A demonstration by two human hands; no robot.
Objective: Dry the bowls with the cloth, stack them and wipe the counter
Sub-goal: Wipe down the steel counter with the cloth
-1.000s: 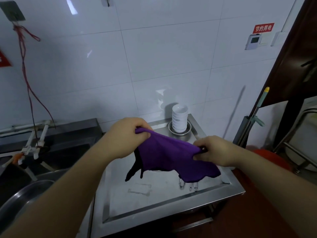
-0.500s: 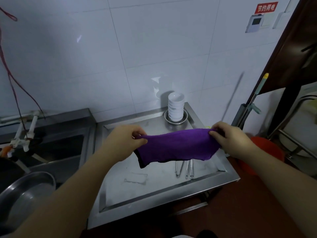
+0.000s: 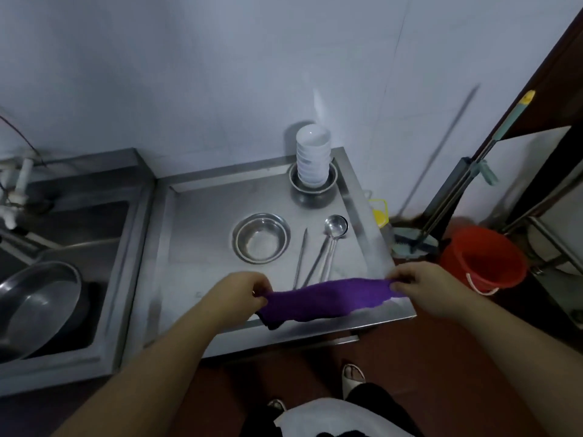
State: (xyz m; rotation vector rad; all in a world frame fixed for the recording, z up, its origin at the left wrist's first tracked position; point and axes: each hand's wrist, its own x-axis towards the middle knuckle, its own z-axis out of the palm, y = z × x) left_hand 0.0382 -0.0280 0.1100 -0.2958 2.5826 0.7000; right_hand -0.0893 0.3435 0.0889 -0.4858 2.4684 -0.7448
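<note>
Purple terry cloth (image 3: 328,299), soft and napped, is stretched into a horizontal band above the near edge of the brushed stainless-steel desk (image 3: 202,222); its near-left corner hangs down with a dark hem. Left hand (image 3: 235,294) pinches the cloth's left end, fingers curled together around the fabric; right hand (image 3: 419,287) pinches the right end likewise, fingers bunched on the fold.

Stack of white glazed ceramic bowls (image 3: 312,157), round and nested upright, stands in a shallow steel dish (image 3: 331,178) at the far right corner of the desk, by the white tiled wall (image 3: 220,74); single round stainless-steel bowl (image 3: 261,238), empty and reflective, sits mid-desk, well apart from the stack; steel ladle (image 3: 335,228) lies just right of it, bowl end far, handle running near under the cloth; slim steel chopsticks (image 3: 301,253) lie beside the ladle.

Recessed steel sink (image 3: 79,222) adjoins the desk on the left, holding a wide steel basin (image 3: 38,307); red plastic bucket (image 3: 482,260) stands on the floor to the right; mop with teal handle (image 3: 479,159) leans beyond it.
</note>
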